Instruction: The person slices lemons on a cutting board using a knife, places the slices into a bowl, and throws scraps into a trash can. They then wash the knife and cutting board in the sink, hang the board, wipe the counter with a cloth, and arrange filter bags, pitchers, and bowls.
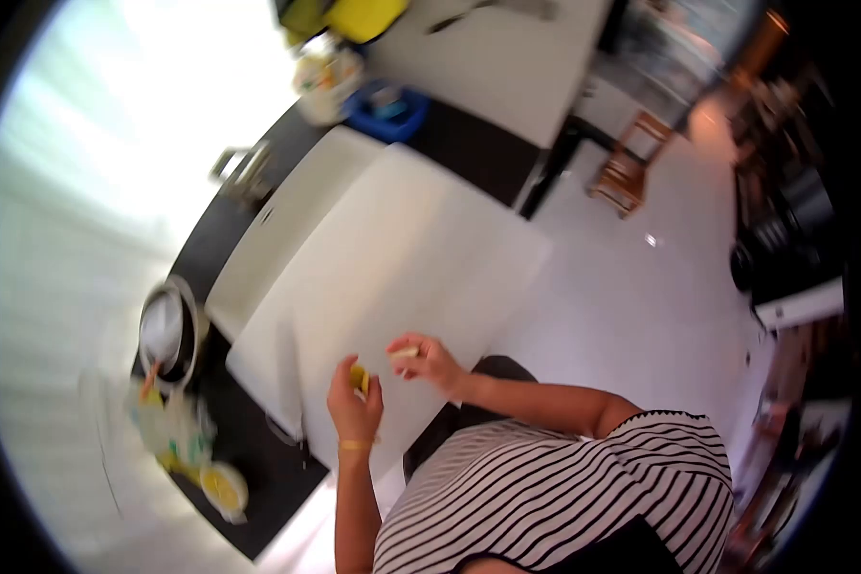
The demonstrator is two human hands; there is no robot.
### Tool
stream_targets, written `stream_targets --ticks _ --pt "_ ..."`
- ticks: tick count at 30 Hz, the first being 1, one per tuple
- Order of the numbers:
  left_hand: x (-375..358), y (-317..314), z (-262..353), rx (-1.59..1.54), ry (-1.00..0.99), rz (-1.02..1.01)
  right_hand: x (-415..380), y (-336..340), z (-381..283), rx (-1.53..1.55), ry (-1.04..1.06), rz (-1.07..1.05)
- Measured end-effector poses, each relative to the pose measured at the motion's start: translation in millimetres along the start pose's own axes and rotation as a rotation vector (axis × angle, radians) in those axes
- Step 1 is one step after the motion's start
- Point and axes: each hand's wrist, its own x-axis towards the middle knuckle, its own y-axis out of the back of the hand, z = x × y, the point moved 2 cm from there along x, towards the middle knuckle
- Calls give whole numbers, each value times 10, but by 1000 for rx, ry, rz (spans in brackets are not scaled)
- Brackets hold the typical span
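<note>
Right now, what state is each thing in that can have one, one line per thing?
left hand: closed around a small yellow piece, held over the white board.
right hand: pinching a pale piece at the fingertips.
pot: upright on the dark counter, open; contents too blurred to tell.
yellow bowl: upright near the counter's edge.
blue tub: upright, holding items.

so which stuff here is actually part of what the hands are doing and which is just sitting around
In hand:
- left hand holding a yellow piece
- right hand pinching a pale piece
- white board under both hands

Lying about:
- pot at the counter's edge
- small bowl of yellow food
- blue container
- wooden chair on the floor
</note>
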Motion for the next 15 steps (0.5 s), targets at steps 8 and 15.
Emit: stream_targets --ticks 8,15 --pt "-332 -906 1063 -119 -763 -372 -956 396 97 883 116 392" --pt "-1586 -1751 1842 -416 -1237 -882 -2580 1574 575 855 630 668"
